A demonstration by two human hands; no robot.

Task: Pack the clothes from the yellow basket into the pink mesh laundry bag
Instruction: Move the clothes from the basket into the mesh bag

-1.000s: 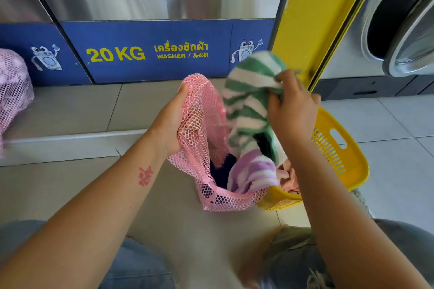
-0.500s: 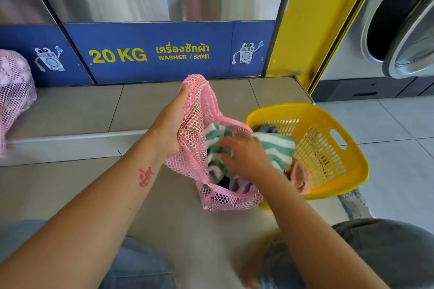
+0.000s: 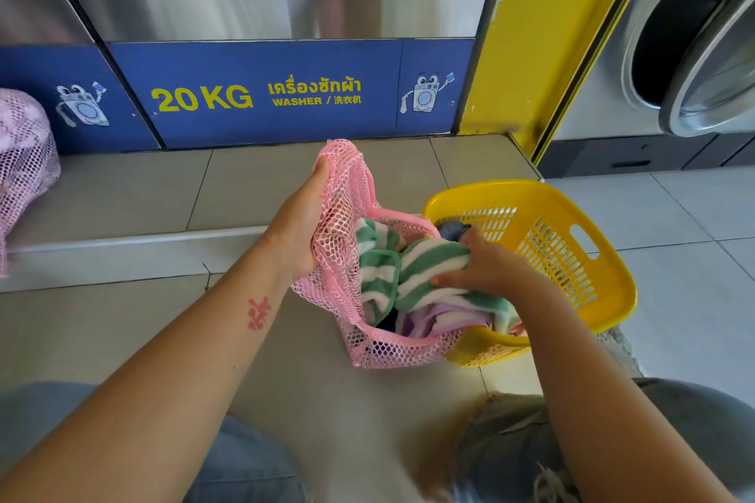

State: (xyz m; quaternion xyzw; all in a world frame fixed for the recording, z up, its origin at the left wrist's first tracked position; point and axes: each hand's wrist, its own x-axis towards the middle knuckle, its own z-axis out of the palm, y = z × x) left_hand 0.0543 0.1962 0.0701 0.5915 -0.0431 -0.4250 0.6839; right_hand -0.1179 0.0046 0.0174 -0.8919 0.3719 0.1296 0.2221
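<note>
The pink mesh laundry bag [image 3: 347, 257] stands on the tiled floor with its mouth pulled wide. My left hand [image 3: 300, 225] grips the bag's raised rim. A green-and-white striped cloth [image 3: 425, 270] lies across the bag's mouth, over purple-striped and dark clothes inside. My right hand [image 3: 486, 265] lies on that striped cloth at the basket side, fingers over its edge. The yellow basket [image 3: 588, 253] sits right of the bag, touching it, with a dark blue garment [image 3: 451, 229] and a bit of pink cloth [image 3: 517, 329] showing inside.
A steel washer with a blue "20 KG" panel [image 3: 261, 94] stands on a raised tiled step straight ahead. Another filled pink mesh bag [image 3: 22, 159] rests on the step at far left. A second washer's door [image 3: 711, 65] hangs ajar at right. My knees are below.
My right hand brought the striped cloth down from above the bag into its mouth and then slid toward the basket. The left hand kept its hold on the rim.
</note>
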